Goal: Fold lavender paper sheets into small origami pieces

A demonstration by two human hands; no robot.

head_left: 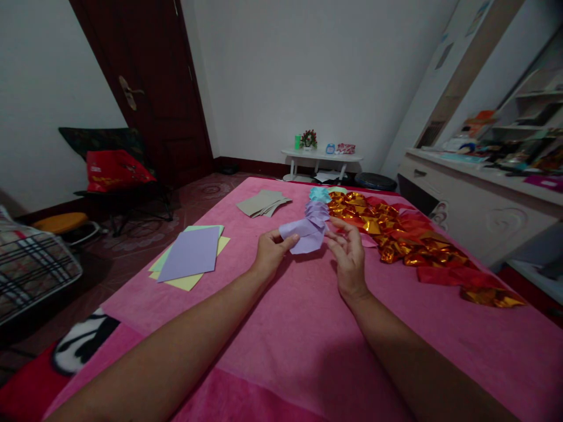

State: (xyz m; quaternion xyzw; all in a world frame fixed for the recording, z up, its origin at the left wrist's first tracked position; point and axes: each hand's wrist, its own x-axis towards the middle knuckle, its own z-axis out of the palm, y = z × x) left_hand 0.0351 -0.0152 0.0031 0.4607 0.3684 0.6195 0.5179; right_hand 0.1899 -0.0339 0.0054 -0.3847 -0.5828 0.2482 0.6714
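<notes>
My left hand (269, 253) pinches the near corner of a folded lilac paper piece (307, 236) just above the pink blanket (285, 328). Beside the paper's right edge, my right hand (349, 255) hovers with its fingers spread and slightly curled, fingertips close to the paper, holding nothing. The folded piece sits at the near end of a row of folded lilac papers (317, 210) that ends in a light blue one (319, 194). A stack of flat sheets (191, 256), lilac on top of green and yellow, lies to the left of my left hand.
Folded gold and red foil pieces (409, 237) run along the right of the blanket. A pile of grey sheets (263, 203) lies farther back. Beyond are a small white table (321, 156), a dark door (145, 88), a chair with a red bag (115, 169) and a white dresser (484, 199).
</notes>
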